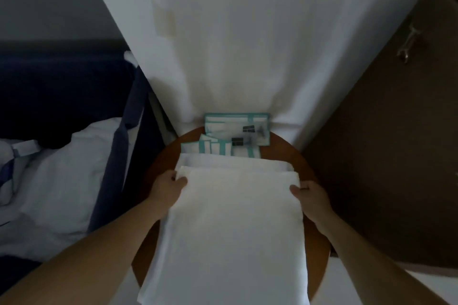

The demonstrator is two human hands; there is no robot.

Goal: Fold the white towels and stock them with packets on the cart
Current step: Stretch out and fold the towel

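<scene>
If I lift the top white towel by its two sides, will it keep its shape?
Probably not: the top towel is soft cloth, so it would likely sag between the left hand and right hand. It seems light, and its near edge overhangs the round brown surface, so it may slide.

1. Left forearm: bare, enters from the lower left corner and runs diagonally up toward the centre, wrist nearly straight.
2. Left hand: back of the hand up, fingers curled inward, gripping the left edge of a folded towel near its far corner.
3. Right forearm: bare, enters from the lower right corner and runs diagonally up toward the centre, roughly mirroring the left.
4. Right hand: back of the hand up, thumb laid on top of the folded towel at its right edge, remaining fingers hidden from view.
5. Both hands: roughly level, well apart, one on each side of the folded towel.
</scene>
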